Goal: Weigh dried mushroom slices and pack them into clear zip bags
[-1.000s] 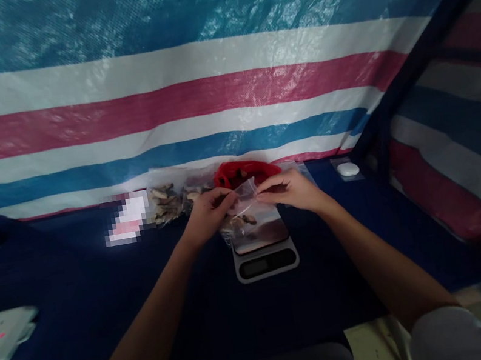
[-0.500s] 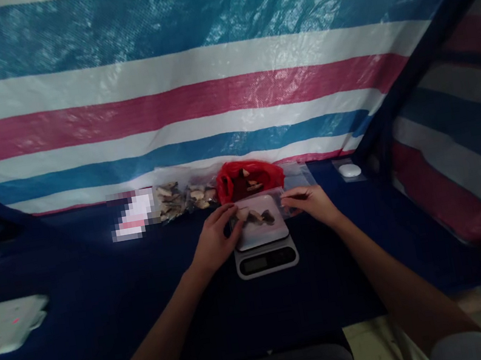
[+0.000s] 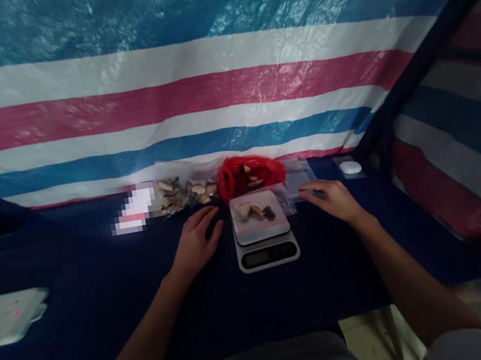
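A clear plastic bag [image 3: 284,200] lies on the white kitchen scale [image 3: 269,256], its mouth reaching past the platform's right side. Several dried mushroom slices [image 3: 255,210] are inside it. My left hand [image 3: 197,236] rests left of the scale, apart from it, thumb and fingers spread with nothing between them. Right of the bag is my right hand [image 3: 334,201], fingers loosely stretched and apart, holding nothing I can see. The scale's display is too dark to read.
Behind the scale sits an open red plastic bag [image 3: 227,185] with mushroom pieces inside. Two filled clear bags, one a bag of slices [image 3: 171,196], lie left of it. Flat clear bags [image 3: 299,171] lie right. A power strip [image 3: 7,317] and a small white case [image 3: 350,168] flank them.
Both hands have let go of the clear bag and drawn apart, the left hand leftward and the right hand rightward. The bag stays on the scale.
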